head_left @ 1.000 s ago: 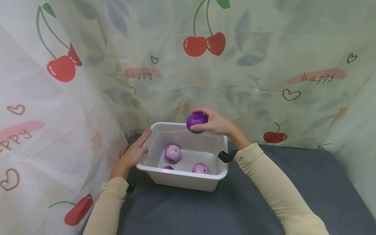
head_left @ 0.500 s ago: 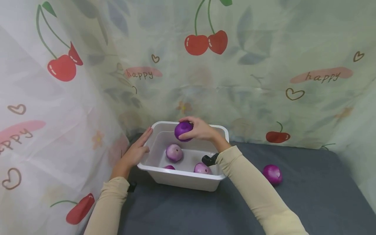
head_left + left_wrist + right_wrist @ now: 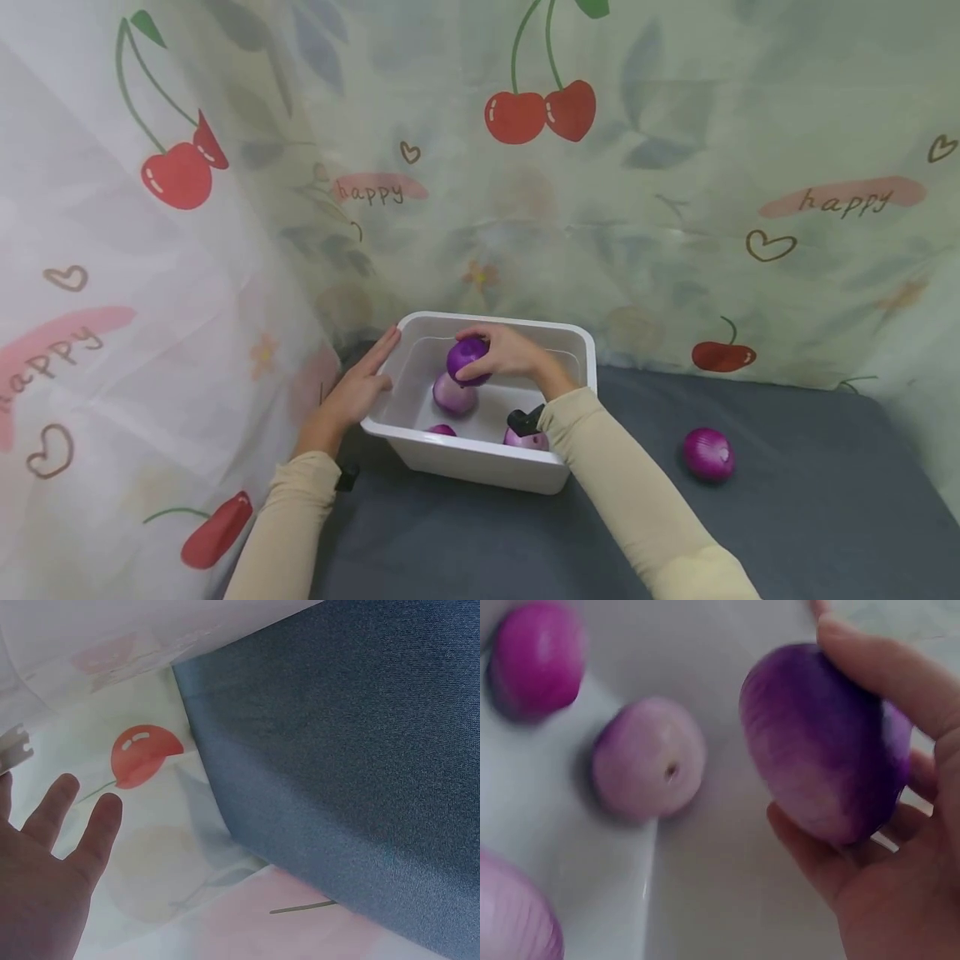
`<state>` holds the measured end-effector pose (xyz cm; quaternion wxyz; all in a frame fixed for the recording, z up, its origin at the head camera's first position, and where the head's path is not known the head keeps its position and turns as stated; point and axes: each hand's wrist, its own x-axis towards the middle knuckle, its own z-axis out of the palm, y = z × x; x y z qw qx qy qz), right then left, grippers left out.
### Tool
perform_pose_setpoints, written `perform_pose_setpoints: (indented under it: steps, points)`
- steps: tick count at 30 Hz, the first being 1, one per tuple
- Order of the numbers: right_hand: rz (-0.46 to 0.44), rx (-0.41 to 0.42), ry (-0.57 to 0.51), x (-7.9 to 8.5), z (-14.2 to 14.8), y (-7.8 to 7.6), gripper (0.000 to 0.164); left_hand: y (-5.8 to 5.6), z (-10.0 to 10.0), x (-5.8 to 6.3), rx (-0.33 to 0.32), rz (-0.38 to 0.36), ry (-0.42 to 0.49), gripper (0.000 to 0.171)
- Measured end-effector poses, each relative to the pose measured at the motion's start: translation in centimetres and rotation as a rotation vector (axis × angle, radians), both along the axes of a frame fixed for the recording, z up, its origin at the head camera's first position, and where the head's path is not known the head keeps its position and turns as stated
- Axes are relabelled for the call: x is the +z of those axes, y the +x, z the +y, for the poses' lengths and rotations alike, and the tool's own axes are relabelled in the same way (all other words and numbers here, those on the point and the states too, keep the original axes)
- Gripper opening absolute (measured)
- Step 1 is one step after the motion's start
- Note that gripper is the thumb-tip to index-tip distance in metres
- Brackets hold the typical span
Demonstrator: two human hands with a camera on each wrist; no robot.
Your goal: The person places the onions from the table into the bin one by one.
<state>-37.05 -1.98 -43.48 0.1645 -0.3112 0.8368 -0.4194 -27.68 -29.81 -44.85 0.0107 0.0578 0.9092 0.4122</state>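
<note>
In the head view my right hand point(image 3: 510, 352) grips a dark purple onion point(image 3: 468, 360) inside the white plastic tub point(image 3: 480, 462), above the tub floor. Close up in the right wrist view, thumb and fingers curl round that onion point(image 3: 821, 742). A paler onion point(image 3: 454, 398) lies in the tub just below it. Two more onions sit near the front wall, one point(image 3: 441, 430) at left and one point(image 3: 525, 439) at right, both partly hidden by that wall. My left hand point(image 3: 358, 390) rests on the tub's left rim; its fingers are extended point(image 3: 79, 825) in the left wrist view.
Another purple onion point(image 3: 708, 455) lies on the dark grey cloth point(image 3: 810, 500) to the right of the tub. Behind the tub hangs a cherry-print curtain point(image 3: 660, 183), and a second curtain side point(image 3: 180, 333) stands close at the left.
My right hand has carried the onion from above the tub's back rim down and left into the tub. The onion on the cloth has come into sight. My left hand stays on the rim.
</note>
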Motion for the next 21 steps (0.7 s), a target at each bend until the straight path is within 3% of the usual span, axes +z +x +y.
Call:
perform_pose_setpoints:
  steps: [10, 21]
  points:
    - [0.025, 0.034, 0.178, -0.96, 0.62, 0.35, 0.077, 0.11, -0.04, -0.01, 0.009, -0.023, 0.014, 0.081]
    - [0.033, 0.035, 0.196, -1.02, 0.72, 0.38, 0.078, 0.16, 0.11, 0.20, 0.005, -0.021, 0.024, 0.081]
